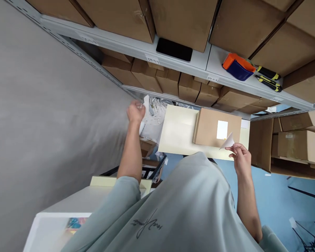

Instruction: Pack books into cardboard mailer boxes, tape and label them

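Over a heap of crumpled white paper and plastic [157,113], my left hand [135,111] is closed, with a strip of white backing paper [146,103] at its fingers. My right hand [241,156] pinches a white sticker label [228,141] by its edge; the label is bent and hangs loose. Just beyond that hand, a flat brown cardboard box [210,124] lies on the cream tabletop [178,126]. A white rectangular label [222,129] is on the box's upper face, close to the label in my right hand.
Metal shelving [181,64] full of cardboard boxes rises ahead. On its ledge lie a black phone [174,49], an orange and blue tape dispenser [238,66] and yellow-black cutters [269,77]. A grey wall [55,105] stands left, and open cartons [291,145] are stacked right.
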The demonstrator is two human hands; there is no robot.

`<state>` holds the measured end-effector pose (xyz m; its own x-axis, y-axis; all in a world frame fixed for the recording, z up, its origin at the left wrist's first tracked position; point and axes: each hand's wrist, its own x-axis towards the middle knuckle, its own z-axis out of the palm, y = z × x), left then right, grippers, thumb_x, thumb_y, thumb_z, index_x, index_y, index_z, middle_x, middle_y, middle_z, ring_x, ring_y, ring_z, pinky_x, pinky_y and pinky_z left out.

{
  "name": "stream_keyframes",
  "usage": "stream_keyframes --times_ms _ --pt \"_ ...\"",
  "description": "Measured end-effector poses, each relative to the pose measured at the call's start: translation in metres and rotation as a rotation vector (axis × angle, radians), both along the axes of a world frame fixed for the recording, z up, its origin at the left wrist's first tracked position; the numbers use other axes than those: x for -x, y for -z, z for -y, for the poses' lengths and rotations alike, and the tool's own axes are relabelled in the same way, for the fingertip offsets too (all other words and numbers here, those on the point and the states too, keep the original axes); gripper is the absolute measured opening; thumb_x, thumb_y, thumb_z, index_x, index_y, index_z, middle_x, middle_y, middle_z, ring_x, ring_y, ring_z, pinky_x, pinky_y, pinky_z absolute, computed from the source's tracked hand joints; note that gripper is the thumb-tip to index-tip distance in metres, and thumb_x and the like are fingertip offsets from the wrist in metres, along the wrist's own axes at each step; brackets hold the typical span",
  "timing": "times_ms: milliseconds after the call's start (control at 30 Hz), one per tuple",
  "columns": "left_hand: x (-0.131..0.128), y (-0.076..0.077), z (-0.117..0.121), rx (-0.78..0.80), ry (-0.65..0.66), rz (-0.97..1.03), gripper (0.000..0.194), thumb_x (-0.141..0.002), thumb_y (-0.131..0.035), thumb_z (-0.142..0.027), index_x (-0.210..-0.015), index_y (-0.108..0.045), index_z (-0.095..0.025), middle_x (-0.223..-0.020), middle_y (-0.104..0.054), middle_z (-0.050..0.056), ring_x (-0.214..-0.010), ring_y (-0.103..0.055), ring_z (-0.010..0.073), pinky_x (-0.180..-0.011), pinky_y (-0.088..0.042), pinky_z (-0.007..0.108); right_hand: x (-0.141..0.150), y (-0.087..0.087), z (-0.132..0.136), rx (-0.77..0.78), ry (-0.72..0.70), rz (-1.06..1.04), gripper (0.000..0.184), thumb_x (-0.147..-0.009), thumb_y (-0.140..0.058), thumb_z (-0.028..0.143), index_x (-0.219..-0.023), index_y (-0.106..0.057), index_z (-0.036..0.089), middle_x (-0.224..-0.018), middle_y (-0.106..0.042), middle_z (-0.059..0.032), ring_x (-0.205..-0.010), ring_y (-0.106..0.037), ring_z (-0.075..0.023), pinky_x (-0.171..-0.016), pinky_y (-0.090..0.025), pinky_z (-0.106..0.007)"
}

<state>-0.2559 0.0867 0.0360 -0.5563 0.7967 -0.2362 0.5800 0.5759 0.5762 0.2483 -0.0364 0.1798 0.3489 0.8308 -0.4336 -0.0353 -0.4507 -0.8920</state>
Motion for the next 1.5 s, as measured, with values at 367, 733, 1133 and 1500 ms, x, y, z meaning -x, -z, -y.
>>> stream_keyframes --times_ms 367,733,1133,1500 --pt "-0.185 -0.048 0.000 -0.210 0.477 0.956 0.052 -0.089 -0.074 -0.066 -0.106 -0.075 -0.017 -0.108 -0.083 0.015 -0.115 -0.077 0.0322 -0.113 -0.053 0.048 0.013 0.002 0.005 -0.424 -0.055 0.541 0.021 -0.101 -0.070 0.043 -0.098 -0.073 0.023 -0.098 -0.075 -0.0060 -0.093 -0.080 -0.0234 -0.060 -0.068 -0.032" --pt "-0.332 -0.077 0.061 -0.014 0.322 1.324 0.051 -0.074 -0.090 -0.068 -0.088 -0.083 -0.019 -0.102 -0.084 0.011 -0.107 -0.076 0.0286 -0.108 -0.054 0.043 -0.052 0.028 0.024 -0.729 -0.592 1.123 0.018 -0.109 -0.062 0.020 -0.120 -0.075 0.027 -0.109 -0.080 -0.0085 -0.111 -0.082 -0.0227 -0.081 -0.069 -0.027" --pt "-0.388 -0.073 0.059 0.076 0.260 1.182 0.054 -0.063 -0.099 -0.054 -0.103 -0.084 -0.021 -0.101 -0.084 0.010 -0.101 -0.075 0.0265 -0.100 -0.053 0.040 -0.118 0.055 0.015 -0.727 -0.761 0.978 0.022 -0.110 -0.060 0.016 -0.124 -0.073 0.026 -0.109 -0.080 -0.0080 -0.121 -0.079 -0.0226 -0.079 -0.067 -0.022" --pt "-0.417 -0.081 0.072 -0.057 0.202 0.985 0.039 -0.073 -0.091 -0.056 -0.086 -0.078 -0.022 -0.090 -0.076 0.005 -0.087 -0.067 0.0208 -0.081 -0.053 0.033 -0.134 0.072 0.002 -0.389 -0.548 0.369 0.024 -0.106 -0.063 0.042 -0.122 -0.072 0.025 -0.121 -0.075 -0.0095 -0.108 -0.080 -0.0219 -0.078 -0.073 -0.033"
